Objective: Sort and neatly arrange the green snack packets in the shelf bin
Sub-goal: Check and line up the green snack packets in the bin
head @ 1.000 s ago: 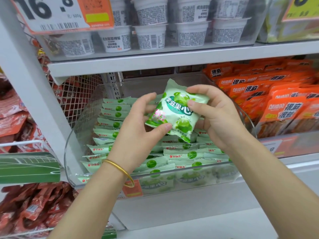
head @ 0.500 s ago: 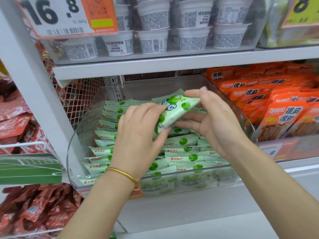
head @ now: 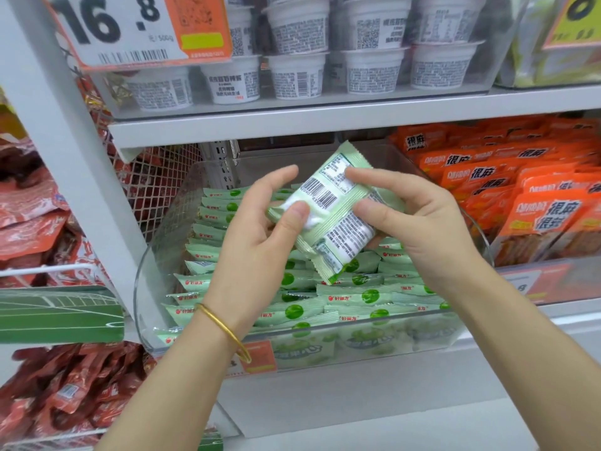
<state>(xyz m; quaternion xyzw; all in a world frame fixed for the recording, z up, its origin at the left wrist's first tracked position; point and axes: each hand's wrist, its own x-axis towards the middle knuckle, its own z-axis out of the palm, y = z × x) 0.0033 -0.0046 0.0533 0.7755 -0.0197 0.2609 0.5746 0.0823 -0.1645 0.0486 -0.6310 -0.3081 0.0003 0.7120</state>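
Station: retail shelving, head view.

Task item: one green snack packet (head: 338,209) is held over the middle of the clear shelf bin (head: 153,281), above the stock in it. Its back face, with barcode and printed panels, is toward the camera. It is tilted, one crimped end at 1 o'clock and the other at 7 o'clock.

Hands: the left hand (head: 260,236) pinches the packet's 9 o'clock side, thumb pressed on the back face, fingers curled behind. A gold bangle (head: 224,330) sits on that wrist. The right hand (head: 419,229) pinches the 3 o'clock side between forefinger and thumb, and the other fingers are hidden behind the packet.

Bin contents: stacked green packets (head: 325,307) lie in overlapping rows along the 9 o'clock wall and across the 6 o'clock front. Those under the hands lie less evenly.

Surroundings: at 12 o'clock, above the shelf board (head: 325,122), stand stacked white cups (head: 299,76). A price tag (head: 130,27) hangs at 11 o'clock. Orange packets (head: 536,190) fill the neighbouring bin at 3 o'clock. Red packets (head: 65,402) lie at 8 o'clock.
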